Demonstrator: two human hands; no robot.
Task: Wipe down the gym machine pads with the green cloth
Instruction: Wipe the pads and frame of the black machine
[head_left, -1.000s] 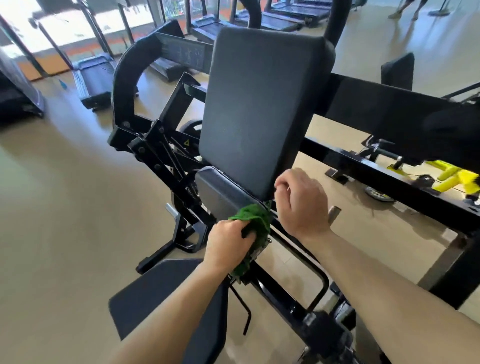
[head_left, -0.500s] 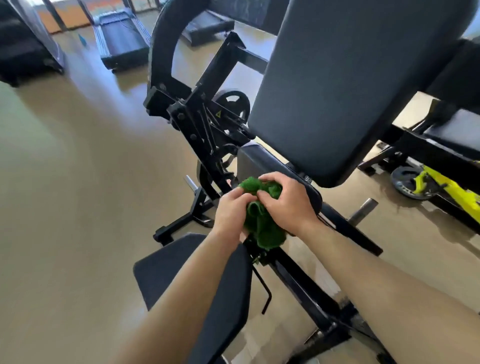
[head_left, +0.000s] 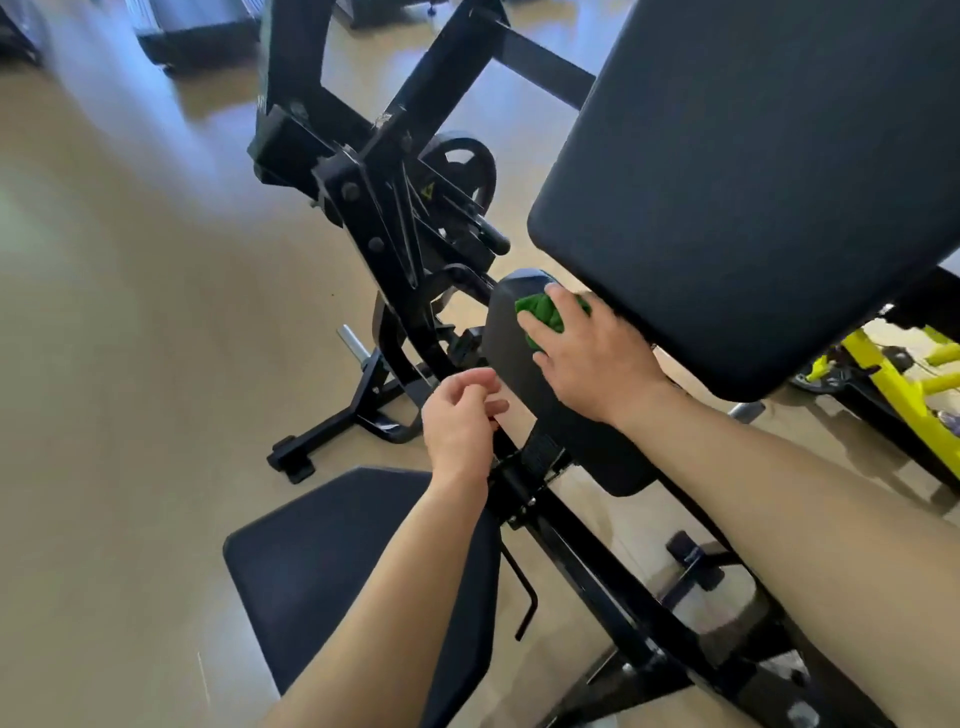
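So the right hand (head_left: 592, 358) had the cloth (head_left: 543, 312) bunched up under it. Fingers were curled over the top and the thumb tucked in along the near side, so it was gripping the wad and pushing it down at once. The cloth sat at the far, rounded end of the small pad (head_left: 514, 374), the narrow black one running along the frame (head_left: 587, 566), right where it ducks under the big pad (head_left: 753, 182). Only a bit of green poked out between thumb and index finger; the rest was hidden by the hand.

The left hand (head_left: 460, 415) hung just beside the small pad's left edge, holding nothing. Its fingers were loosely curled with the tips close to the thumb. Couldn't really tell if a fingertip was brushing the pad's edge or not.

The big pad was tilted and filled the upper right. The seat (head_left: 337, 561) was down at the lower left, under the left forearm. Behind the small pad there was a black plate (head_left: 460, 166) hanging on the frame, plus a bare chrome peg lower down. A yellow machine (head_left: 893, 374) sat off to the right on the tan floor (head_left: 130, 364), and a blurry treadmill (head_left: 197, 31) at the top left.
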